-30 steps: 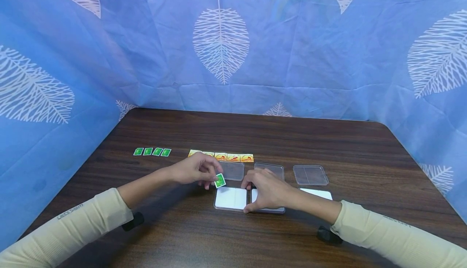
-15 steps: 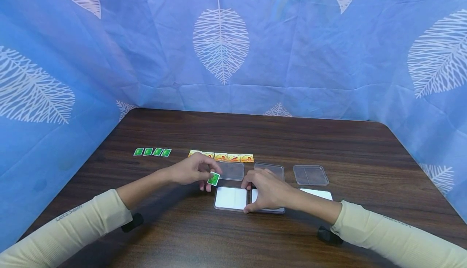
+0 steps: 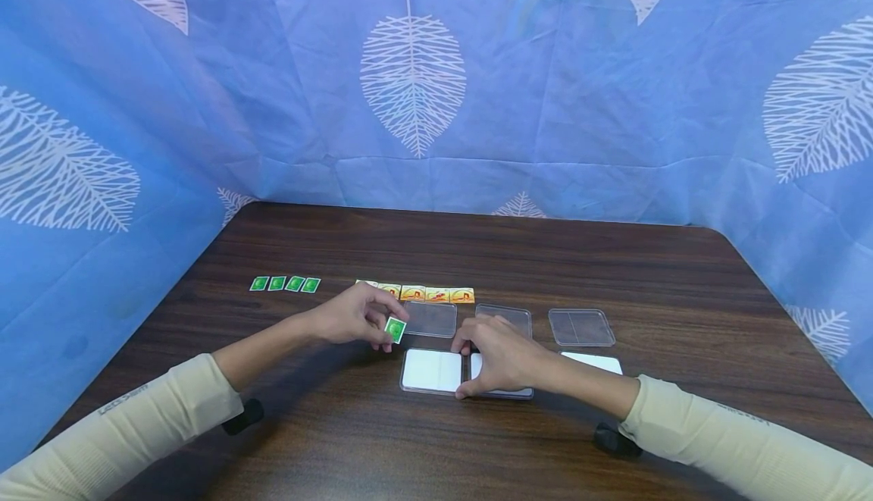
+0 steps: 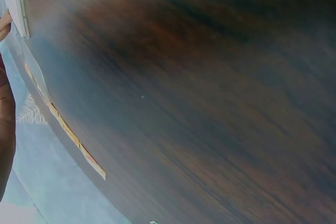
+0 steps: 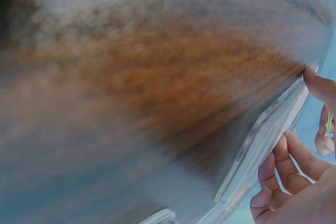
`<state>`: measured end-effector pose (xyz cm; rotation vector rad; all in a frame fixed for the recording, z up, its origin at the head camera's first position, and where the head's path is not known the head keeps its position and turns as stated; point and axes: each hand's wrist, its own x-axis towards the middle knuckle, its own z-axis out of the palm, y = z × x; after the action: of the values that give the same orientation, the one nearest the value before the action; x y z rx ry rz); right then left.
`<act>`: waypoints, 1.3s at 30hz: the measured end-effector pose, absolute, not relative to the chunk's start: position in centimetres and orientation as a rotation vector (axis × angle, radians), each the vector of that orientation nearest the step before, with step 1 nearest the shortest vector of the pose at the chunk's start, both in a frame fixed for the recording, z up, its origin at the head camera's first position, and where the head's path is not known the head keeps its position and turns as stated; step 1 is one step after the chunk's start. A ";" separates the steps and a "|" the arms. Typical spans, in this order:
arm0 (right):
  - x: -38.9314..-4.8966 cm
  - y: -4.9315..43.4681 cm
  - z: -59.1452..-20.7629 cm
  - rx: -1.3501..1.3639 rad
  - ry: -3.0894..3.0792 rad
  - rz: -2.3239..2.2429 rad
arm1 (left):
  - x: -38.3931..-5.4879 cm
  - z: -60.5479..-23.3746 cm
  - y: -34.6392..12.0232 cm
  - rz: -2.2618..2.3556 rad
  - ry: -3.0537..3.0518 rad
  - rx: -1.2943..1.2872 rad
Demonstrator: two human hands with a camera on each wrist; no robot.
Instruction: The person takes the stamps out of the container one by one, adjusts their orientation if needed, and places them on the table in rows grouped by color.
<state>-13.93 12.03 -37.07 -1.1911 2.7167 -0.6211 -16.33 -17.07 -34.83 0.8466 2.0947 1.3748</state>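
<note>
My left hand (image 3: 358,317) pinches a small green stamp (image 3: 395,330) with a white border, held just left of a clear flat case with a white insert (image 3: 432,371). My right hand (image 3: 506,353) grips the middle case (image 3: 508,392) between thumb at the near edge and fingers at the far edge, covering much of it. In the right wrist view, that hand's fingers (image 5: 294,166) touch the case's side (image 5: 268,140). Only a sliver of my left hand (image 4: 6,129) shows in the left wrist view, and the stamp is out of sight there.
Several green stamps (image 3: 285,284) lie in a row at the left. A row of orange-yellow stamps (image 3: 436,295) sits behind three clear lids (image 3: 581,327). A third white-filled case (image 3: 592,363) lies partly behind my right forearm. Blue leaf-printed cloth (image 3: 546,107) surrounds the dark wooden table (image 3: 382,440).
My left hand has drawn the green stamp a little to the left, away from the left case, and the stamp has turned slightly. The right hand stays in place.
</note>
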 end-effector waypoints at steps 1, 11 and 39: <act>-13.9 12.0 -37.1 -1.193 2.719 -0.621 | -16.3 -34.8 -17.1 1.376 2.088 0.849; -13.9 12.0 -37.0 -1.196 2.724 -0.610 | -16.5 -35.1 -17.8 1.369 2.065 0.898; -13.7 12.0 -37.1 -1.206 2.728 -0.611 | -17.9 -35.4 -21.9 1.265 2.366 1.031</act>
<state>-13.69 12.03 -37.06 -1.2059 2.7278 -0.6113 -17.95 -21.94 -35.40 1.0306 2.3664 1.2646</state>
